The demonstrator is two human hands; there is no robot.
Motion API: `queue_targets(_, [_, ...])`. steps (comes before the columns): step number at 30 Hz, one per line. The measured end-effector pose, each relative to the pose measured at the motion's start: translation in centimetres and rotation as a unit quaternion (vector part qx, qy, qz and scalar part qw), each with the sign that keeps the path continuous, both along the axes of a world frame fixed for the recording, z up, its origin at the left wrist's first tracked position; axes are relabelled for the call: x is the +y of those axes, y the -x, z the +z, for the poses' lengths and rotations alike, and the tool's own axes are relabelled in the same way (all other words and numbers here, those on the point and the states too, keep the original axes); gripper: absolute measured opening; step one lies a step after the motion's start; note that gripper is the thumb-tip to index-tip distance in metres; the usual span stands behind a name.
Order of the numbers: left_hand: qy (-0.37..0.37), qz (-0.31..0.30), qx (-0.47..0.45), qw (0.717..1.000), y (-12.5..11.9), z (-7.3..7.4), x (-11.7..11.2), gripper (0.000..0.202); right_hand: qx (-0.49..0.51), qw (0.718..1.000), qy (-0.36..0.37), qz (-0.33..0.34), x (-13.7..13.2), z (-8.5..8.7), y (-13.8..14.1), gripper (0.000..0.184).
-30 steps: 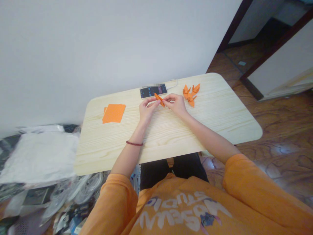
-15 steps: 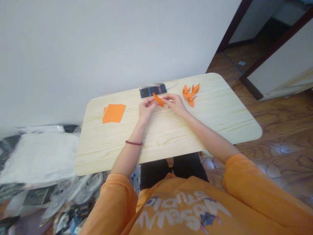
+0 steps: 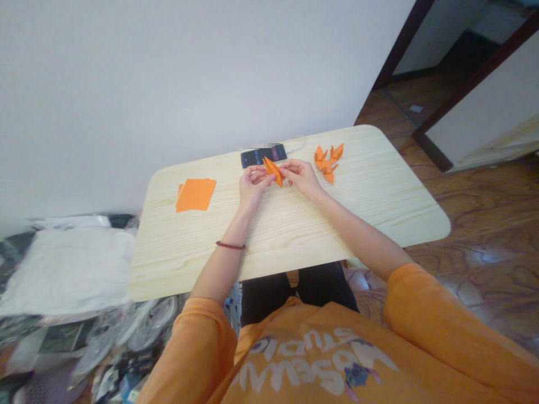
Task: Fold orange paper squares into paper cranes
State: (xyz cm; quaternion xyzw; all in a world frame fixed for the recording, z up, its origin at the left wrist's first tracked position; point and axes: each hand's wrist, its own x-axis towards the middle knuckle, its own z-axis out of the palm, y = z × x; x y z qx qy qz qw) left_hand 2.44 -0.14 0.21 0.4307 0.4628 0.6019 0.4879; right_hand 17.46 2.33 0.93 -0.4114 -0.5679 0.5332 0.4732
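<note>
A folded piece of orange origami paper point(image 3: 273, 171), narrow and pointed at both ends, is held between my two hands above the middle of the table. My left hand point(image 3: 253, 187) pinches its left side with thumb and fingers. On its right side, my right hand point(image 3: 300, 177) grips the paper with the fingertips. Several finished orange paper cranes point(image 3: 327, 163) lie bunched together to the right of my right hand. A small stack of square orange paper sheets point(image 3: 197, 194) rests on the table to the left of my left hand.
Behind my hands a phone point(image 3: 263, 155) with a lit screen lies near the wall, a white cable point(image 3: 298, 147) running from its right end. The pale wooden table point(image 3: 357, 213) has rounded corners. White bags point(image 3: 71, 269) and clutter sit on the left.
The folded paper has turned and opened slightly, so a lengthwise crease between its layers shows. Both hands stay in nearly the same place, with small finger shifts.
</note>
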Motion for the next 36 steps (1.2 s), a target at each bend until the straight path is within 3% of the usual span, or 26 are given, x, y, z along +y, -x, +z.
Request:
queue_targets(3, [0.018, 0.000, 0.026, 1.000, 0.1, -0.2, 0.1, 0.047, -0.007, 1.000, 0.011, -0.007, -0.2, 0.3, -0.1, 0.029])
queue_targets(10, [0.012, -0.004, 0.030, 0.999, 0.0, -0.1, 0.0, 0.045, -0.034, 0.995, -0.060, -0.065, -0.5, 0.8, -0.2, 0.021])
queue_targets(19, [0.010, -0.008, 0.008, 1.000, -0.2, -0.3, -0.2, 0.036, -0.002, 0.999, -0.008, -0.039, -0.8, 1.1, 0.0, 0.032])
queue_targets(36, [0.040, 0.006, -0.006, 0.999, -0.5, 0.0, -0.5, 0.038, 0.052, 0.992, 0.119, 0.009, -0.5, 0.9, -0.1, 0.026])
